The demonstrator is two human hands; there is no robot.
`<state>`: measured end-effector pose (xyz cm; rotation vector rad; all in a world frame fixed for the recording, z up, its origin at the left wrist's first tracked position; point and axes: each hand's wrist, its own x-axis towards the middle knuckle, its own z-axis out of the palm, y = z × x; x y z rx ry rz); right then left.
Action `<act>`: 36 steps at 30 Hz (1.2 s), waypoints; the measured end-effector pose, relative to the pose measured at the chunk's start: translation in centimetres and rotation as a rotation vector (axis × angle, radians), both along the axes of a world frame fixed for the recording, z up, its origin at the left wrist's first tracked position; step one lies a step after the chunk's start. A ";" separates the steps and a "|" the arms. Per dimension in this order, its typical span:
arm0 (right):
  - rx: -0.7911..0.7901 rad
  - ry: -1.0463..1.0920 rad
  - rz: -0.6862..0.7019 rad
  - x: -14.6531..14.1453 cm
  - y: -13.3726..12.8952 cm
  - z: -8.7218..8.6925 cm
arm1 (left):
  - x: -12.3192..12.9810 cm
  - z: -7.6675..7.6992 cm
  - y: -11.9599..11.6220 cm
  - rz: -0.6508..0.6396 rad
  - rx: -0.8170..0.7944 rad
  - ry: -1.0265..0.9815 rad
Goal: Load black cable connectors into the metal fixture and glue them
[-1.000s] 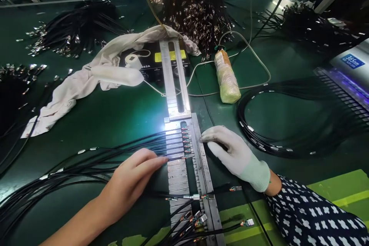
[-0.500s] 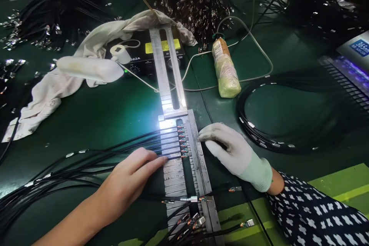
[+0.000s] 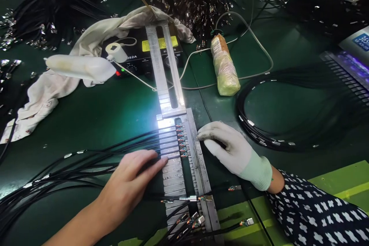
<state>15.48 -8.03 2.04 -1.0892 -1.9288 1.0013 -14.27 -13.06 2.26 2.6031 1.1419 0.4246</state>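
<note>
A slotted metal fixture point(image 3: 174, 178) runs down the middle of the green table. Several black cables point(image 3: 144, 135) lie side by side across its upper slots, with their connector ends point(image 3: 182, 139) in a row near the raised right rail. My bare left hand point(image 3: 129, 178) is at the fixture's left edge, thumb and forefinger closed at the lowest cable of the row. On the other side my right hand point(image 3: 230, 150), in a white glove, rests its fingertips on the rail, fingers bent together, with no object visible in it. Loose connector ends point(image 3: 198, 221) lie over the fixture's lower part.
A black control box point(image 3: 135, 61) with a white cloth point(image 3: 98, 34) stands behind. Left of it is a white syringe-like tube point(image 3: 80, 67). A wrapped bottle point(image 3: 225, 65), coiled black cables point(image 3: 245, 123), a purple-lit device point(image 3: 351, 71) and cable bundles point(image 3: 187, 4) lie around.
The view has shifted slightly. A red light now shows on the control box beside the green one. My left thumb and forefinger have parted a little; my right hand stays at the rail.
</note>
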 end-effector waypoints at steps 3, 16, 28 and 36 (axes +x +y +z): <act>-0.008 -0.009 0.011 0.1 0.1 0.0 | 0.2 0.1 -1.0 0.061 0.051 0.096; 0.071 -0.057 0.006 -0.3 -0.4 -0.7 | 2.5 0.0 -1.2 -0.069 0.191 0.173; 0.126 -0.066 0.002 -0.2 -1.1 -0.4 | 2.7 0.9 -1.0 -0.116 0.102 0.026; 0.071 -0.033 -0.028 0.5 -2.0 -0.6 | 0.3 2.0 -4.2 0.088 -0.280 -0.051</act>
